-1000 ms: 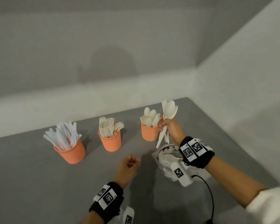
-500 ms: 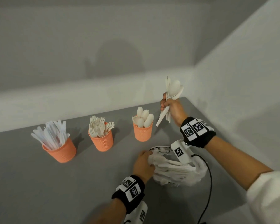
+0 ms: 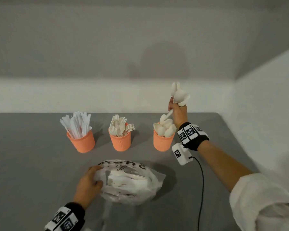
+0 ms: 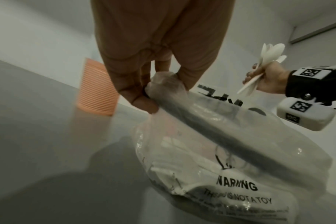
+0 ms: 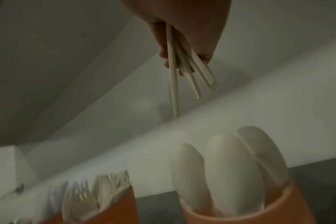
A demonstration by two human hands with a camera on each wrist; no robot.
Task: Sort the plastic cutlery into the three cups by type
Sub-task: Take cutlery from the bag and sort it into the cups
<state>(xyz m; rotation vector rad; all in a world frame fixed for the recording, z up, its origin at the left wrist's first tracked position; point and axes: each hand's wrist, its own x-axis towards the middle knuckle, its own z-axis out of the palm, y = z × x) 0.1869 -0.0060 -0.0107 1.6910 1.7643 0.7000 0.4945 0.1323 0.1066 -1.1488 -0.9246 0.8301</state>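
Note:
Three orange cups stand in a row on the grey table: the knife cup (image 3: 81, 142) at left, the fork cup (image 3: 120, 141) in the middle, the spoon cup (image 3: 163, 142) at right. My right hand (image 3: 178, 112) grips a bunch of white spoons (image 3: 179, 95) bowl-up just above the spoon cup; their handles (image 5: 184, 68) point down toward the spoons in the cup (image 5: 230, 169). My left hand (image 3: 90, 180) pinches the edge of a clear plastic bag (image 3: 132, 180) that holds more white cutlery; the pinch shows in the left wrist view (image 4: 153, 84).
A black cable (image 3: 201, 189) runs from my right wrist camera (image 3: 181, 154) across the table toward me. Walls close the table at the back and right. Bare grey tabletop (image 3: 27, 164) lies left of the bag.
My right hand lifted the spoons higher and now holds them over the spoon cup. My left hand moved right to the bag and took hold of its edge.

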